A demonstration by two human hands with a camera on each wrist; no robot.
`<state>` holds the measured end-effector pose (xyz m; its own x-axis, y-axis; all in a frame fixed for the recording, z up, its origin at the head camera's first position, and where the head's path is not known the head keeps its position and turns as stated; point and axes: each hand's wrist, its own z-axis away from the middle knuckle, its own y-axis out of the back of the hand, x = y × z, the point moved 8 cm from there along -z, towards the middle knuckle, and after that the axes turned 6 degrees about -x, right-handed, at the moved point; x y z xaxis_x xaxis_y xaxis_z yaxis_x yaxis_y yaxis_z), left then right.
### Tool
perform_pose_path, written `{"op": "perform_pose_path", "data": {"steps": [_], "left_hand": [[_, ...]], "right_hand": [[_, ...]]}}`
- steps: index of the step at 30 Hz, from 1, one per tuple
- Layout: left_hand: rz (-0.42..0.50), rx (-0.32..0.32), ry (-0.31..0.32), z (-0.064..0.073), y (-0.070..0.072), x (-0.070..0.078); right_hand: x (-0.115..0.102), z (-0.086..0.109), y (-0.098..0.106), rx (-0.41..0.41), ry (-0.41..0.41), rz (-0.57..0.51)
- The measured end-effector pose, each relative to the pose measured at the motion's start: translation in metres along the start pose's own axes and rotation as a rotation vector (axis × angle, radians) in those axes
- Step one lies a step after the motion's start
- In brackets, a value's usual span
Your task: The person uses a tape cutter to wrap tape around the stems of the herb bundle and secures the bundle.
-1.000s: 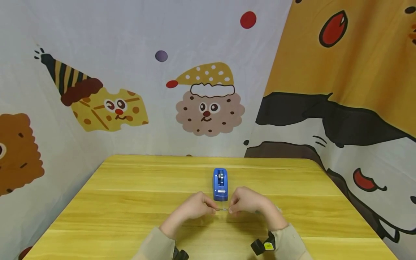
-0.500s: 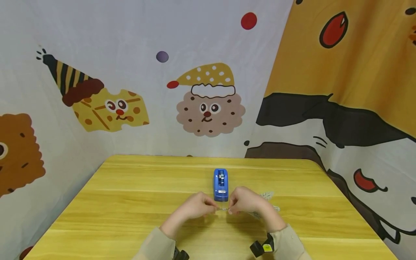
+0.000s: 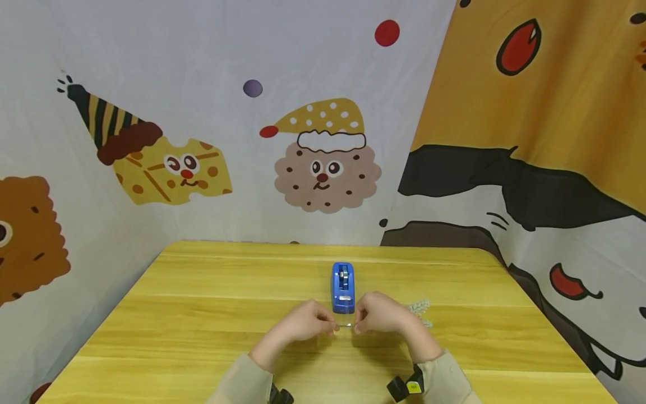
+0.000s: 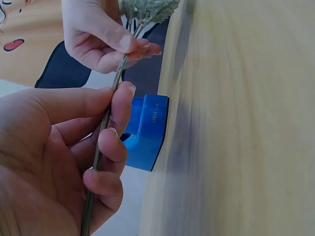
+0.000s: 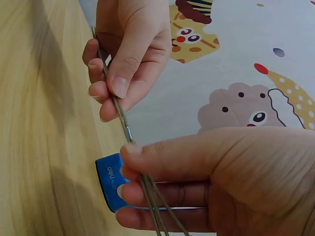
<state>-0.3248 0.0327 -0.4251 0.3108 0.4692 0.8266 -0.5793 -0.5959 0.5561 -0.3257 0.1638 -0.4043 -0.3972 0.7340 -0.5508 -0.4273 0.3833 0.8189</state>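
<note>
Both hands hold a thin bundle of leafy sprigs level above the table. Thumb and fingertips of the left hand (image 3: 307, 320) pinch the lower stems (image 4: 101, 142), whose length runs down across its curled fingers. Closer to the leafy end, the right hand (image 3: 381, 312) pinches the same bundle. Several stems fan out past its fingers in the right wrist view. Between the hands, a shiny clear band (image 5: 129, 133) resembling tape lies on the stems. Grey-green leaves (image 3: 419, 307) show beyond the right wrist, partly hidden by it.
A blue tape dispenser (image 3: 343, 289) with a roll in it stands on the wooden table (image 3: 227, 280), just beyond the hands. A curtain (image 3: 212, 106) printed with cartoon figures hangs behind the table and along its sides.
The leafy end has shifted and turned behind the right wrist, from almost hidden to showing on its far side. Both hands stay almost in place, still pinching the stems.
</note>
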Motion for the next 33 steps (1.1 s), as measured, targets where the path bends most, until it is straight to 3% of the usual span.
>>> {"op": "perform_pose_path", "data": {"steps": [11, 22, 28, 33], "left_hand": [[0.031, 0.042, 0.013, -0.0016, 0.0037, -0.0029], [0.023, 0.091, 0.023, -0.0037, 0.0049, -0.0067], [0.065, 0.046, 0.043, -0.0026, 0.0030, -0.0079], [0.045, -0.043, 0.042, -0.0027, 0.0001, -0.0048]], "right_hand": [[0.0005, 0.0002, 0.0023, -0.015, 0.004, -0.004], [0.0039, -0.0008, 0.0034, 0.047, -0.023, 0.005], [0.0046, -0.0011, 0.0020, 0.057, -0.031, 0.013], [0.0044, -0.0005, 0.0009, 0.073, -0.052, 0.018]]}}
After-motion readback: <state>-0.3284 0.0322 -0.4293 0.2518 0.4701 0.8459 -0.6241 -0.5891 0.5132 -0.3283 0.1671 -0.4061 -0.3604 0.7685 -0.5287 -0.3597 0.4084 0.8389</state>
